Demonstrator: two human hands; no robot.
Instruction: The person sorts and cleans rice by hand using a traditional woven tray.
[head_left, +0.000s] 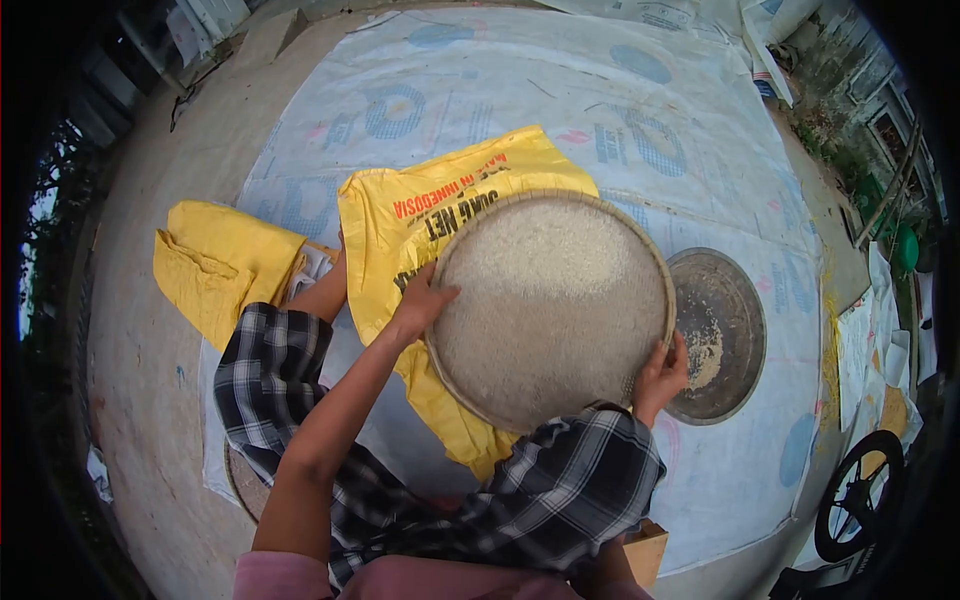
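Observation:
A round, shallow woven winnowing tray (540, 350) is held level over my lap in the head view. Pale grains like rice (555, 250) are spread across its far half. My left hand (420, 303) grips the left rim, thumb over the edge and the other fingers partly hidden. On the right, my right hand (661, 373) is wrapped round the rim, with its fingers at the outer side. Beneath the tray lies a yellow printed sack (375, 230). Right of the tray stands a dark round metal basin (745, 370) with some pale grain in it.
A large whitish printed sheet (500, 80) covers the ground. A folded yellow sack (225, 260) lies at the left. Below it, another round rim (238, 485) shows partly. A wooden piece (646, 550) is by my right leg, and a black wheel (858, 495) stands at lower right.

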